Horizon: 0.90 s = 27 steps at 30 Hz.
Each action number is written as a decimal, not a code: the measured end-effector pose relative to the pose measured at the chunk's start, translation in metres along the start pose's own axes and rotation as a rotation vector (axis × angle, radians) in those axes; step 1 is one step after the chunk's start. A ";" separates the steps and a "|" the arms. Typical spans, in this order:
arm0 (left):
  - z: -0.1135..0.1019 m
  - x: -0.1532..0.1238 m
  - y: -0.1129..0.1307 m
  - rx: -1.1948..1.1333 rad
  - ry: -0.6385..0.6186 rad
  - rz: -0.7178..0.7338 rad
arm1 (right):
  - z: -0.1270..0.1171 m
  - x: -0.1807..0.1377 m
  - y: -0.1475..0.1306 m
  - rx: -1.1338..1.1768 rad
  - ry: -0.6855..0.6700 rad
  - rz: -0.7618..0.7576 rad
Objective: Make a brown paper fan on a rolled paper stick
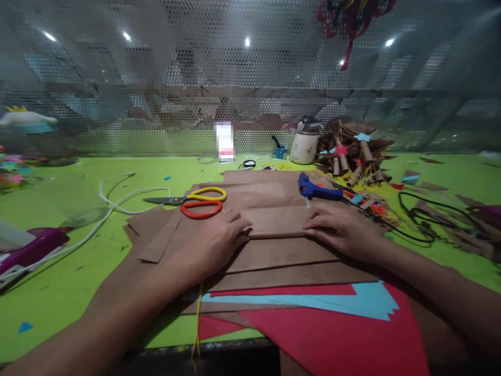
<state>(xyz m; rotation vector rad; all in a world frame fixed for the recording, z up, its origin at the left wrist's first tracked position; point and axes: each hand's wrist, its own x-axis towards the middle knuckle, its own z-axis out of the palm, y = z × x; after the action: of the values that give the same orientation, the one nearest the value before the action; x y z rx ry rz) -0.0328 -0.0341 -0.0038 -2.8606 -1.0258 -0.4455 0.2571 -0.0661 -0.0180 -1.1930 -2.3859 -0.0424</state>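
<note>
A sheet of brown kraft paper [276, 218] lies in front of me, its near edge rolled into a thin tube. My left hand [223, 240] pinches the left end of this rolled edge, fingers closed. At the right end, the bent fingers of my right hand [340, 230] close on the same roll. More brown paper [282, 256] is stacked underneath. Scissors [203, 201] with one yellow and one red handle lie just beyond my left hand. A blue glue gun [319, 189] rests on the paper past my right hand.
Red paper [344, 334] and light blue paper [313, 300] stick out at the table's front edge. Brown rolled-paper pieces [352, 151] pile up at the back right beside a white bottle [305, 143]. A white cable [88, 235] runs along the left, a black cable [410, 237] on the right.
</note>
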 end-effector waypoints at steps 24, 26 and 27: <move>-0.014 0.002 0.006 0.109 -0.044 0.037 | 0.000 0.003 -0.012 -0.033 -0.002 -0.030; -0.017 -0.002 0.006 0.095 -0.050 0.054 | 0.001 0.001 -0.017 0.061 -0.005 -0.035; -0.019 -0.004 0.006 0.078 -0.055 0.054 | 0.001 0.000 -0.019 0.113 -0.009 -0.033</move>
<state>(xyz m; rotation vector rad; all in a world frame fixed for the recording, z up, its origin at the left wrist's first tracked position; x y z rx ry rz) -0.0364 -0.0446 0.0132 -2.8384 -0.9500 -0.3174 0.2423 -0.0780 -0.0158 -1.1033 -2.3819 0.0859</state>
